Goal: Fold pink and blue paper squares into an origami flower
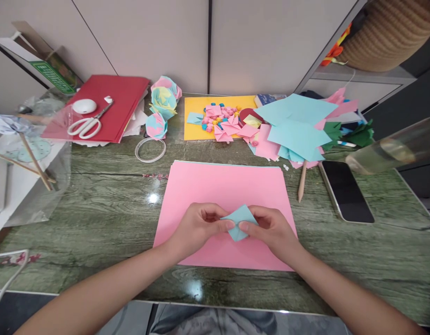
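While the left hand (196, 228) and right hand (276, 230) pinch a small blue paper (241, 216) by opposite sides, it sits over the pink paper stack (215, 186); contact underneath cannot be told. Progress, judged: partly folded, a crease visible, further shaping probably remaining. Beyond the grip, leftward, multicoloured paper balls (156, 126) look finished; beyond it, rightward, loose blue sheets (298, 111) look unfolded. Surface: green wood-grain tabletop (106, 200), extending past both hands, dark-screened phone (347, 190) lying to the right. Room: pale cabinet doors (253, 46) behind everything.
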The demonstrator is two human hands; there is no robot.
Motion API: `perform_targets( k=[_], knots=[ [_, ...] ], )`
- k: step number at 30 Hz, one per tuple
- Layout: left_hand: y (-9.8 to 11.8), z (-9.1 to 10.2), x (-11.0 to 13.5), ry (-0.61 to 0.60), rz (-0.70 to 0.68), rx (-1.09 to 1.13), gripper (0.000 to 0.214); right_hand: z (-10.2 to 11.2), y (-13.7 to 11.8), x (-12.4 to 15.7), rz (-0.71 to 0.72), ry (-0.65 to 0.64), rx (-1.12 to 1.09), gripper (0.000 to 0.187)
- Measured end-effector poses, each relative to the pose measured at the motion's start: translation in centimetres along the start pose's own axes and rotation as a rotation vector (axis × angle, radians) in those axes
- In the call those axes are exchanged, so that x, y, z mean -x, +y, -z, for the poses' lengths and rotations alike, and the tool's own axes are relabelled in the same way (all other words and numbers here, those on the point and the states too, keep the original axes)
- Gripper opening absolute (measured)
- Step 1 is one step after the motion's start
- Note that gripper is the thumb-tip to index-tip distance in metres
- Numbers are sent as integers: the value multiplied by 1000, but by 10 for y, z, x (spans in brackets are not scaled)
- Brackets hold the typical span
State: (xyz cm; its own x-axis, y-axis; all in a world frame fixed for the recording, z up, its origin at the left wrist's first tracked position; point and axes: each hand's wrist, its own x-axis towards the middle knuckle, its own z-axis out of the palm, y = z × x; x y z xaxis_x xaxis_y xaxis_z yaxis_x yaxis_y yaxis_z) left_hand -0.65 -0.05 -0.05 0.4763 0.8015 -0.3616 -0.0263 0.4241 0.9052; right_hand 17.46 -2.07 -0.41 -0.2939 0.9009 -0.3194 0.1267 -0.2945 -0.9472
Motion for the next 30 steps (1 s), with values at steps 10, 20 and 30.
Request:
perform_targets(
  k=[10, 20, 30],
  knots=[
    [-2, 0, 0, 55, -3, 67, 9, 2, 1, 1, 33, 95, 18, 16],
    [-3, 1, 2, 58, -59, 80, 9, 2, 1, 1, 53, 97, 6, 14],
    [-3, -4, 2, 43, -65, -114, 15, -4, 3, 1, 96, 115, 206, 16]
  ],
)
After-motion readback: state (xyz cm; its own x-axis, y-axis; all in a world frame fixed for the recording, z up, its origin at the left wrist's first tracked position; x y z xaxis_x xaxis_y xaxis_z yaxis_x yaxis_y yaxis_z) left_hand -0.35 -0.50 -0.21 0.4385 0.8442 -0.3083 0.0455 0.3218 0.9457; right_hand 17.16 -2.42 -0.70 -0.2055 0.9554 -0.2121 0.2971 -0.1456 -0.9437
